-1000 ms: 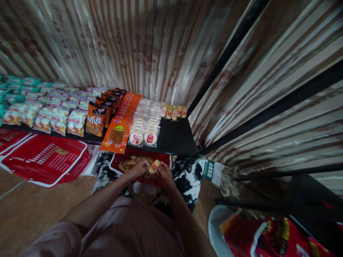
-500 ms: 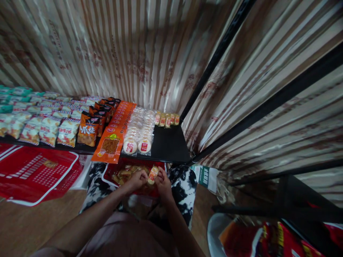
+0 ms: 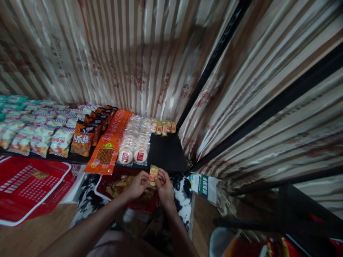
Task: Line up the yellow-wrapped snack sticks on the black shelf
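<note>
**Two-handed hold on a small yellow packet at the edge of a black shelf**

Head view; clock directions were read from the held packet as the centre of the dial, with twelve at the top. The yellow packet (image 3: 153, 175), marked with a red-and-orange label, stood nearly upright above the basket, its top end overlapping the shelf's front edge in this view. At four o'clock, the right hand (image 3: 164, 185) was clamped on the packet's right side, thumb and fingers closed around that edge. At eight o'clock, the left hand (image 3: 138, 185) was curled, its fingertips drawn in at the packet's left edge; whether they pinched the wrapper or merely lay beside it could not be told.

Below, the red basket (image 3: 98, 186) with a white rim held a loose pile of similar packets, visible chiefly toward eight and nine o'clock. The black shelf (image 3: 168, 155) extended from ten to two o'clock. On it, a cluster of small yellow packets (image 3: 162, 127) stood near twelve; clear-wrapped round crackers (image 3: 134, 142) lay at eleven, beside a row of orange packets (image 3: 105, 153) at ten. A second red basket (image 3: 34, 194) occupied nine o'clock.
</note>
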Demonstrator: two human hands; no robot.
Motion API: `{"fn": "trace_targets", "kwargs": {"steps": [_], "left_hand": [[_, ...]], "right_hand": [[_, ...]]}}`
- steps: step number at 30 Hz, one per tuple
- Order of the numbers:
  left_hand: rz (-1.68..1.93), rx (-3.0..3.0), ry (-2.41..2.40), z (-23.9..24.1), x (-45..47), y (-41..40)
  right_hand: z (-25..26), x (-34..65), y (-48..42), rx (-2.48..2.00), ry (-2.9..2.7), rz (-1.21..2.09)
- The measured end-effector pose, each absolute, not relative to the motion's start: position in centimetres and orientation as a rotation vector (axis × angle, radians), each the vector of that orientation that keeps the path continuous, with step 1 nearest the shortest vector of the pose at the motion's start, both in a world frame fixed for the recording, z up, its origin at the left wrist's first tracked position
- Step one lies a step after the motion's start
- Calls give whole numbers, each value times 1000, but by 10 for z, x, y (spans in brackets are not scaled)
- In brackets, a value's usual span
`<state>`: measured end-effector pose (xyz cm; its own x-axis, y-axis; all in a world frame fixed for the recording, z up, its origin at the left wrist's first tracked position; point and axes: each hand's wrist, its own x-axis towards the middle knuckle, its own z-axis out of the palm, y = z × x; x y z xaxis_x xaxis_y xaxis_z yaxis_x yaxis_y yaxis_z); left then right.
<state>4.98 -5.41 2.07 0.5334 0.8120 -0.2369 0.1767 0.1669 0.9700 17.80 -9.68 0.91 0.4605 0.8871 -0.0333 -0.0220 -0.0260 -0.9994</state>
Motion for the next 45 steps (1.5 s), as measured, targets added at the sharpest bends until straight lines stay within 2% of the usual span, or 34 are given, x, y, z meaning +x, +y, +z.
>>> {"fn": "trace_targets", "kwargs": {"steps": [6, 11, 17, 25, 45], "left_hand": [[537, 1339, 961, 38, 67, -47], [558, 1435, 1027, 37, 84, -35], [565, 1637, 1094, 39, 106, -17], [542, 1825, 1209, 49, 128, -1], [617, 1617, 1238, 51, 175, 39]], "right_hand": [[15, 192, -85, -1502, -876, 770], [20, 207, -76, -1642, -957, 527], [33, 220, -65, -1793, -1059, 385], [28, 234, -49, -1907, -1061, 371], [30, 254, 6, -1941, -945, 396]]}}
